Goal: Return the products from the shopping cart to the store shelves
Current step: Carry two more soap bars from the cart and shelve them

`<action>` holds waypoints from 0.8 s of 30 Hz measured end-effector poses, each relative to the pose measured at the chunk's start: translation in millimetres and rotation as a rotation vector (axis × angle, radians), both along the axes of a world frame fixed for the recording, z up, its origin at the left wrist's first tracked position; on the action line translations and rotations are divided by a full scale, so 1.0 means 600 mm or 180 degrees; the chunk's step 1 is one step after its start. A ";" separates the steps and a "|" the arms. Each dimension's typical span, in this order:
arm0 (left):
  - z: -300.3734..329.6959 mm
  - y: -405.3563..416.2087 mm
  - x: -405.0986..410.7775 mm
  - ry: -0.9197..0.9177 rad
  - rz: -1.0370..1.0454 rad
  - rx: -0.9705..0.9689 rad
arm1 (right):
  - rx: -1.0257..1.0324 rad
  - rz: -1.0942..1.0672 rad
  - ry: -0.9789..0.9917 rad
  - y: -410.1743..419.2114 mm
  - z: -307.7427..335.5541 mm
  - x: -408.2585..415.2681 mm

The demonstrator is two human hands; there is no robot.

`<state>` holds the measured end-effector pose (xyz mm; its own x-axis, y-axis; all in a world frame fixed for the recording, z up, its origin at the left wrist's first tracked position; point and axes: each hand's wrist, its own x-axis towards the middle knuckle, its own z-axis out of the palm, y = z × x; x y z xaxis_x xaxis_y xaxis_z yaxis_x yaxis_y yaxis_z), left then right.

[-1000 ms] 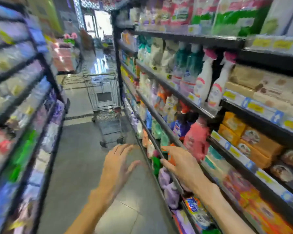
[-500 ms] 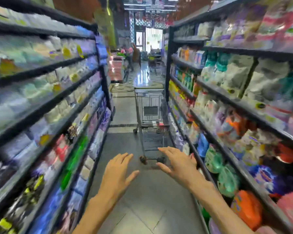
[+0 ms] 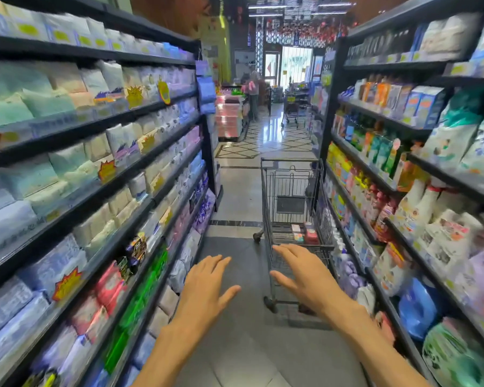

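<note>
A wire shopping cart (image 3: 291, 180) stands in the aisle ahead, close to the right shelves. Several small boxed products (image 3: 305, 233) in red and pale colours lie at its bottom. My left hand (image 3: 207, 286) is held out over the floor, palm down, fingers spread, holding nothing. My right hand (image 3: 305, 275) reaches forward with fingers apart and covers part of the cart's near end in the picture; I cannot tell whether it touches the cart. Both forearms rise from the bottom edge.
Tall dark shelves line both sides: tissue and paper packs on the left shelves (image 3: 95, 169), bottles, pouches and boxes on the right shelves (image 3: 403, 174). A person (image 3: 253, 90) stands far down the aisle by a stacked pink display (image 3: 228, 118). Another cart (image 3: 291, 110) stands beyond.
My view has swung left from the right-hand shelves to face down the aisle. The cart now appears nearer and my hands point toward it, both holding nothing throughout.
</note>
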<state>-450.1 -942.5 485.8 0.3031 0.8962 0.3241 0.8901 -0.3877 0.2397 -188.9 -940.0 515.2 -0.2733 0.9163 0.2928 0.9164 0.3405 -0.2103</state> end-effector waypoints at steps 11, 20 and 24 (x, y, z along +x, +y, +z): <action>-0.011 0.425 -0.030 0.0091 0.0047 -0.0069 | -0.0201 0.0152 -0.0203 0.435 -0.007 -0.035; -0.011 0.856 -0.024 0.0130 -0.0336 -0.0103 | -0.0336 -0.0322 -0.0146 0.805 -0.032 -0.042; -0.023 1.024 0.018 0.0108 -0.0633 -0.0173 | -0.0416 -0.0676 -0.0021 0.921 -0.027 -0.011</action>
